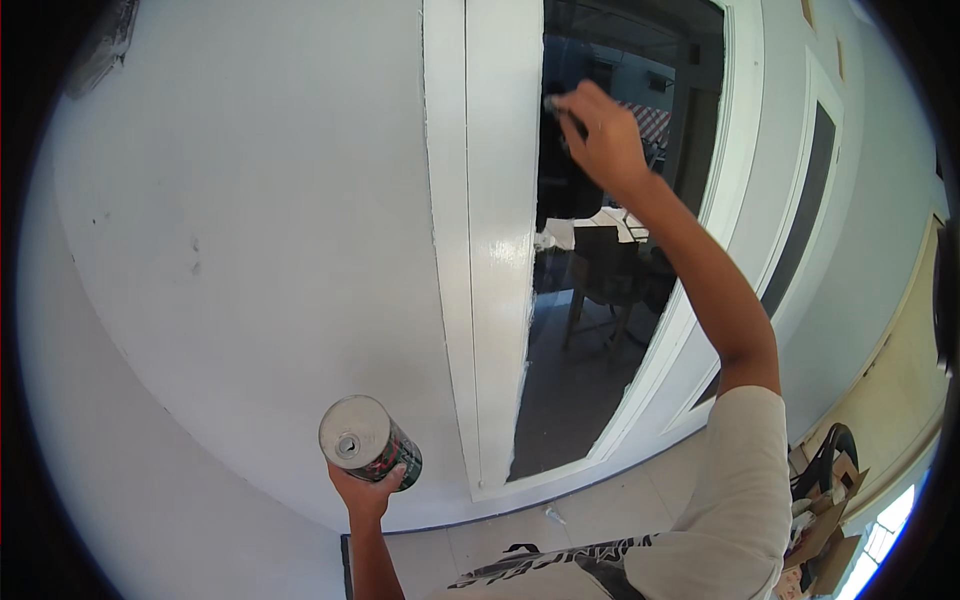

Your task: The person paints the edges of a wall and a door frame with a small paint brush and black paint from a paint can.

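A round metal can (358, 433) with a printed, dark green side and a small pierced opening in its pale top is gripped by my left hand (364, 489), beside the white wall. My right hand (609, 139) is raised in front of the dark glass pane (577, 405), near its left edge. Between its thumb and fingers is a small greyish item (553, 104), too blurred to name. White paint with ragged edges runs along the glass beside the white window frame (499, 285).
A second narrow window (802, 202) is set farther right in the wall. Open cardboard boxes (825, 551) holding assorted items stand on the tiled floor at the lower right, near a black curved object (836, 450). A small pale item (555, 515) lies on the tiles below the window.
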`<action>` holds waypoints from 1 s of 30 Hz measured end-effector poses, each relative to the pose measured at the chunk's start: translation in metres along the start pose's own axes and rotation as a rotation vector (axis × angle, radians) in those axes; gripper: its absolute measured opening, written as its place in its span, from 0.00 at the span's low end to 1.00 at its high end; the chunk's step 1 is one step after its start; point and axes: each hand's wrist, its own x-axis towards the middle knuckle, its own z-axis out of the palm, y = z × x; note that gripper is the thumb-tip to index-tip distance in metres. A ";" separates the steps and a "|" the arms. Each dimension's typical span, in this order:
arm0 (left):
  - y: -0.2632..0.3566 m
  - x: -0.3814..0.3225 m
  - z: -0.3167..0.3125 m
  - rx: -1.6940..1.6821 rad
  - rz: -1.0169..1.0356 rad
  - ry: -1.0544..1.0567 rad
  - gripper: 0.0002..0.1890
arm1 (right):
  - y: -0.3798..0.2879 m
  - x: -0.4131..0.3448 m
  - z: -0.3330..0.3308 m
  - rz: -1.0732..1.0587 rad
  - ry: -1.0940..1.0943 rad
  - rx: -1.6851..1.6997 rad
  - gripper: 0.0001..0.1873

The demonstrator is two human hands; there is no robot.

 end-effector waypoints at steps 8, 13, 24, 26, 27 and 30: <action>-0.006 0.000 0.009 -0.046 -0.037 -0.011 0.48 | 0.071 0.206 -0.028 0.145 0.117 -0.246 0.08; 0.002 0.000 0.003 -0.023 0.012 0.016 0.48 | 0.038 0.184 -0.028 0.152 0.022 -0.163 0.08; -0.002 0.007 0.003 -0.057 0.044 -0.036 0.48 | 0.022 0.205 -0.028 -0.041 0.013 -0.354 0.08; -0.005 0.006 0.001 -0.036 0.053 -0.057 0.49 | 0.022 0.204 -0.032 -0.019 -0.023 -0.322 0.09; -0.004 0.006 0.002 -0.040 0.049 -0.059 0.49 | 0.022 0.203 -0.034 0.006 -0.061 -0.291 0.09; -0.005 0.009 0.009 -0.087 0.030 -0.072 0.49 | 0.030 0.222 -0.030 -0.045 0.093 -0.321 0.09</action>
